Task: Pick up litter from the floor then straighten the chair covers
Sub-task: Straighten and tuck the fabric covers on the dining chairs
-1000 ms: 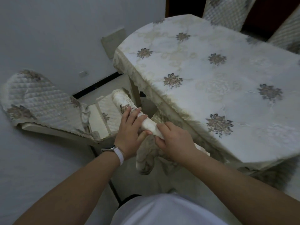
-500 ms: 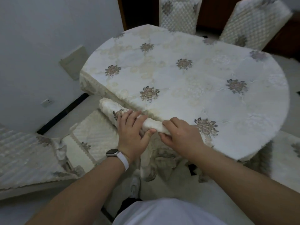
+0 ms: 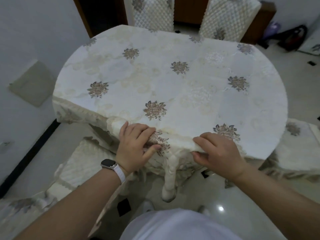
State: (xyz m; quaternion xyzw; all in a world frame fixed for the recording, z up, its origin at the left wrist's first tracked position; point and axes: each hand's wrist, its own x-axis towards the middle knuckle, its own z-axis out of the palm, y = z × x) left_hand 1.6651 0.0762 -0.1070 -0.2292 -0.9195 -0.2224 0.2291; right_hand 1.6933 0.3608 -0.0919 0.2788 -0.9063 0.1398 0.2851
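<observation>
A person stands at an oval table, seen from above, with both bare hands on a rolled cream cloth, embroidered with flowers, at the near edge of the table. It looks like a chair cover [image 3: 168, 144], though it could be a fold of the tablecloth; the picture does not settle this.

The left hand [image 3: 134, 147] lies curled over the roll, fingers on top and thumb tucked beneath, closed around the fabric. Just beside it, the right hand [image 3: 217, 153] pinches the roll's edge between thumb and fingers, also closed on the cloth. Between the two grips the fabric sags, and a twisted length hangs down below them toward the shiny floor.

Beyond the hands spreads the tablecloth [image 3: 173, 84]. To the left of the left hand, lower down, sits a quilted chair seat [image 3: 83, 163]. Far past the grip stand two chair backs [image 3: 226, 16] in quilted covers.

The cloth appears soft, limp and light, with some padded thickness. It will likely droop wherever unsupported, so holding it near corners or along a hem, hands well apart, should keep it flat.
</observation>
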